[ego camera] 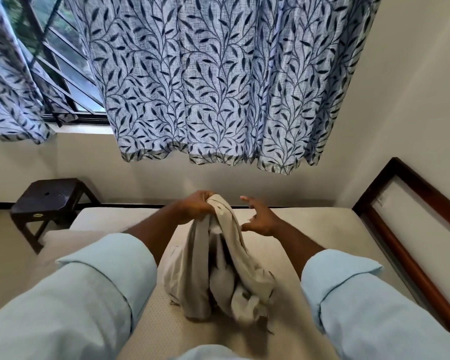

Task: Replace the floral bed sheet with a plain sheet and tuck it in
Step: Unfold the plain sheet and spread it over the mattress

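The mattress (322, 224) lay bare. The likely trouble was a crooked spread: the sheet (234, 255), bunched and twisted, could open skewed and fall short of the far corners. It was plain beige and creased, hanging down to the mattress middle. The left hand (192, 209) gripped its top. The right hand (261, 220) hovered just beside, fingers spread, holding nothing.

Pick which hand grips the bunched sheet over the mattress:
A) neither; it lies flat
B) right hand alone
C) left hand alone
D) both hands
C: the left hand grips the top of the sheet and holds it up, while the right hand is beside it with fingers spread, gripping nothing.
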`<state>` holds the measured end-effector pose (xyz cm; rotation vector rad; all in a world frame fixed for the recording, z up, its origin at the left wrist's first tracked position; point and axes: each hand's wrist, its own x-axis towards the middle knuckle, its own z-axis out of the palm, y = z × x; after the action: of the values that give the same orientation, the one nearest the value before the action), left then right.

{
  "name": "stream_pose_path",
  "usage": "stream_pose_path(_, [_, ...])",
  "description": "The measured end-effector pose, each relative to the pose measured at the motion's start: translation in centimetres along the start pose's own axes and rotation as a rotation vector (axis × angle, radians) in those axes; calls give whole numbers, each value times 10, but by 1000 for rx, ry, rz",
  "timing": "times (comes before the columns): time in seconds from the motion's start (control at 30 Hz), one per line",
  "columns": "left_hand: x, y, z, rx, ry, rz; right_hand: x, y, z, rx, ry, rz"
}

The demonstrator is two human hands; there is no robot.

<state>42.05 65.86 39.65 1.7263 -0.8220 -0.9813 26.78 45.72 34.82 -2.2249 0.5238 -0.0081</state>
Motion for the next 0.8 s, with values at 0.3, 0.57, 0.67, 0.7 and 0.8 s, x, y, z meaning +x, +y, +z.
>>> stream_pose_path(0.3, [-16, 18, 2, -103, -236, -72, -17, 6, 3, 85, -138, 182])
stream_pose_path(0.57, [-18, 24, 10, -220, -90, -198, -12, 12, 11, 243, -354, 214])
stream_pose_path(0.67, [-11, 15, 6, -123, -4, -120, -14, 9, 20, 173, -293, 155])
stream_pose_path(0.7, [-10, 11, 3, -90, 36, -97, -15, 9, 22, 145, -195, 104])
stream_pose_path(0.8, [-9, 4, -5, 80, 176, -51, -12, 16, 22, 66, 87, 15])
